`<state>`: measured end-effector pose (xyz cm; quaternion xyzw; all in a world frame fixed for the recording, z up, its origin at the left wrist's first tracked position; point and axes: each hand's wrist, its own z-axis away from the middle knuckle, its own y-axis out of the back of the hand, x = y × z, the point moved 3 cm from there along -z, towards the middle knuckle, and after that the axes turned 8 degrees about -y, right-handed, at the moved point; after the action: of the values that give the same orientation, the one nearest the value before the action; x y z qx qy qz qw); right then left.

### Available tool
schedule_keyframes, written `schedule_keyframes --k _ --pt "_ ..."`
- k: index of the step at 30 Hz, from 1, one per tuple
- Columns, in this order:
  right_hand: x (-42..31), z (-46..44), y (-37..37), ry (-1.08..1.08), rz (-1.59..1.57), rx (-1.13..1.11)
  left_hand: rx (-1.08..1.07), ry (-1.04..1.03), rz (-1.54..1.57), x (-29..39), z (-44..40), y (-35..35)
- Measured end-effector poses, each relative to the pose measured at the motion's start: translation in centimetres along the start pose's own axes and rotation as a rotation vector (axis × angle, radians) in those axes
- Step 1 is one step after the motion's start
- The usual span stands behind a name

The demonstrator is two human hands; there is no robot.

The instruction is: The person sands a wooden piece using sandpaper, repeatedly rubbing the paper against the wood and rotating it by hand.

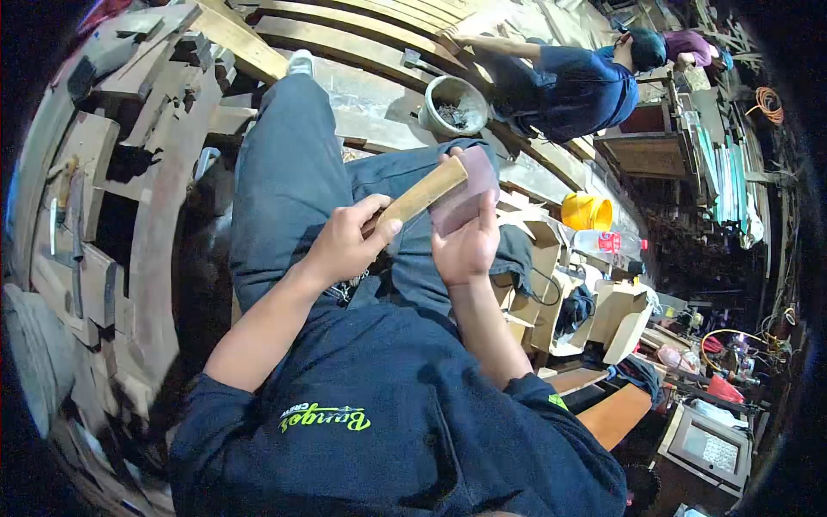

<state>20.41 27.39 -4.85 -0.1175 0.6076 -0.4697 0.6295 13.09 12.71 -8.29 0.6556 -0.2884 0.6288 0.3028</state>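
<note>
My left hand (349, 239) is closed around the near end of a flat, narrow piece of light wood (424, 195). In my right hand (465, 256), turned palm up, lies a purplish sheet of sandpaper (473, 191). The sheet covers most of the fingers, with fingertips showing at its upper edge and the thumb along its right side. The far end of the wood overlaps the sandpaper; whether the two press together I cannot tell. Both hands are above my lap, over the dark trousers (284, 172).
A grey bucket (453, 107) with dark bits inside stands beyond my knee. Past it, a co-worker in dark blue (568, 90) bends over wooden slats. At right are a yellow container (586, 211), a plastic bottle (608, 242) and cardboard (624, 323). Wooden frames (159, 172) stand at left.
</note>
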Motion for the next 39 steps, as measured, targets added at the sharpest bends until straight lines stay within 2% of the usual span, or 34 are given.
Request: schedule_keyframes --k 2,4,6,8,9,10,12,14,15,17,18,19,22,28,30,31,36,38,39 --pt "-0.2 0.1 -0.2 0.018 -0.013 0.033 0.007 -0.023 -0.027 -0.1 0.0 0.1" --pt "0.3 0.4 0.0 -0.002 -0.019 0.052 0.058 -0.01 0.076 0.4 -0.1 0.1" --pt "1.3 0.9 -0.1 -0.084 0.016 0.116 0.084 -0.021 0.102 0.3 -0.3 0.3" --pt "1.5 0.7 0.2 -0.086 0.014 0.086 0.163 -0.039 0.262 -0.2 -0.4 0.7" --pt "1.2 0.7 0.0 -0.089 0.018 0.006 0.133 -0.036 0.321 -0.1 -0.4 0.9" --pt "1.1 0.6 -0.3 -0.089 0.019 -0.074 0.14 -0.041 0.316 -0.2 -0.2 1.0" --pt "0.8 0.3 -0.3 -0.044 -0.025 -0.068 0.132 -0.073 0.259 -0.5 0.0 0.8" --pt "0.4 -0.1 0.5 -0.001 0.003 0.043 0.08 -0.083 0.279 -0.7 -0.2 0.5" --pt "0.2 -0.1 0.2 0.023 0.005 -0.007 0.057 -0.078 0.266 -0.5 -0.3 0.3" --pt "0.0 0.1 0.7 -0.007 0.016 0.034 0.038 -0.076 0.258 0.2 -0.3 0.1" --pt "0.1 0.0 1.0 -0.04 0.021 0.074 -0.022 -0.034 0.168 0.4 -0.2 0.0" --pt "0.1 -0.2 0.7 -0.029 0.012 -0.034 -0.082 0.011 0.076 0.5 -0.1 -0.1" --pt "0.6 -0.1 -0.2 0.024 0.081 0.027 -0.005 -0.088 -0.071 0.8 -0.1 0.0" --pt "1.0 0.2 -0.9 -0.025 0.18 -0.032 0.065 -0.113 -0.111 0.7 -0.3 0.1" --pt "-0.4 -0.2 -0.3 0.081 0.176 0.012 -0.046 0.014 -0.084 -0.2 -0.2 -0.2" --pt "-0.8 -0.5 0.0 0.124 0.137 0.022 -0.047 -0.015 -0.076 0.0 -0.1 -0.2" --pt "0.2 0.5 -1.4 0.04 0.186 -0.003 -0.054 -0.096 -0.117 -0.5 -0.5 0.1" --pt "0.9 0.1 -0.6 -0.025 0.122 0.02 -0.06 0.02 -0.047 -0.7 -0.4 0.0" --pt "0.4 -0.2 -0.4 -0.012 0.146 -0.037 -0.075 0.01 -0.019 -0.6 -0.3 0.0"
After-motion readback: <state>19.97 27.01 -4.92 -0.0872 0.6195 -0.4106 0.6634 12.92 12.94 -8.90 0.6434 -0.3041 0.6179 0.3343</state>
